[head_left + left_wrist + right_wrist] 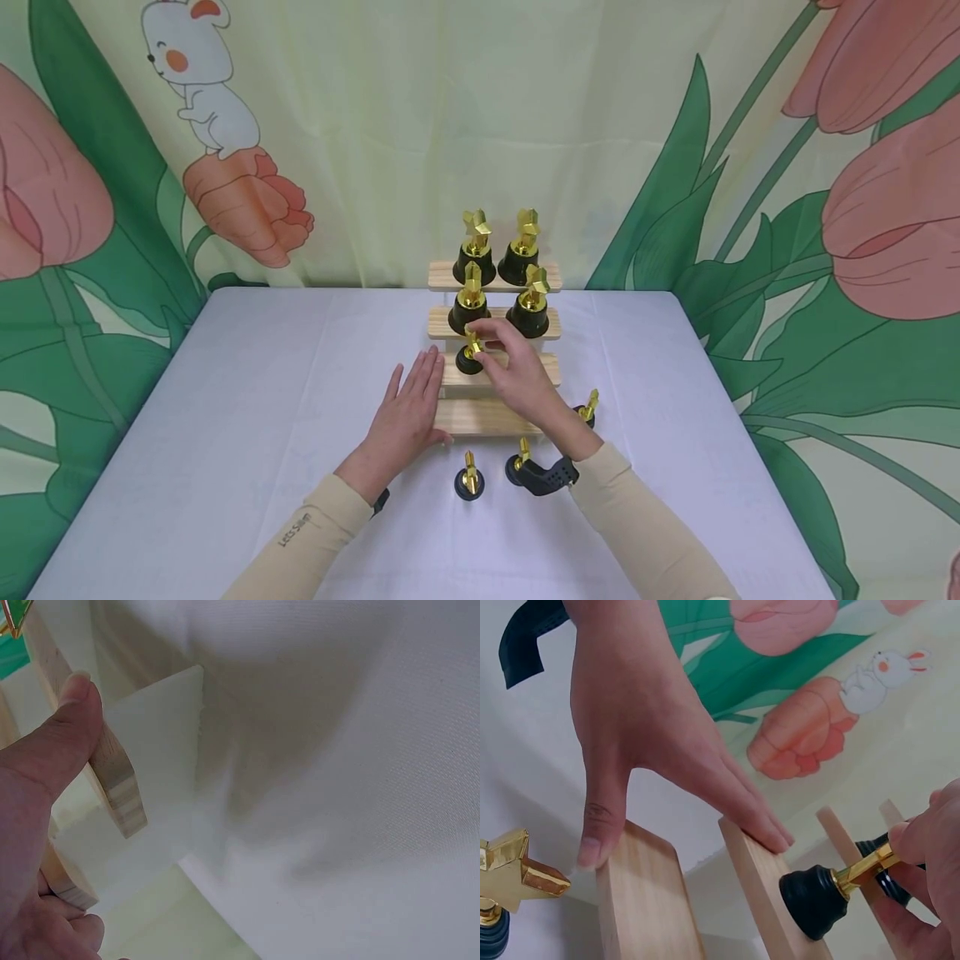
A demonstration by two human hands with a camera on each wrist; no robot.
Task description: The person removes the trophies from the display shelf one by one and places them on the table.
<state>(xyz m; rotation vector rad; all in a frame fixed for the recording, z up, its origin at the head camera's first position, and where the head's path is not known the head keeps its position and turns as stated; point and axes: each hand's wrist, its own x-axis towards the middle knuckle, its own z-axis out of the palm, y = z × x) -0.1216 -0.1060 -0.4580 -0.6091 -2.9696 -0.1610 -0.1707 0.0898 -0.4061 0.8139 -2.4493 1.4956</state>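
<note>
My right hand (519, 377) pinches the gold top of a small star trophy (468, 363) with a black base, standing on the second-lowest plank of a wooden stepped rack (487, 419). Seen from the right wrist, that trophy's base (815, 901) touches the plank, tilted in the view. My left hand (407, 417) rests against the rack's left side with its fingers straight. Its thumb (71, 724) lies along the end of a plank in the left wrist view. Larger star trophies (532, 312) stand in pairs on the two upper planks.
Three small star trophies stand on the white-covered table: one (469, 482) in front of the rack, another (516, 469) beside the right wristband (550, 477), a third (588, 414) right of the rack, partly behind my right forearm. A printed curtain (375, 150) hangs behind.
</note>
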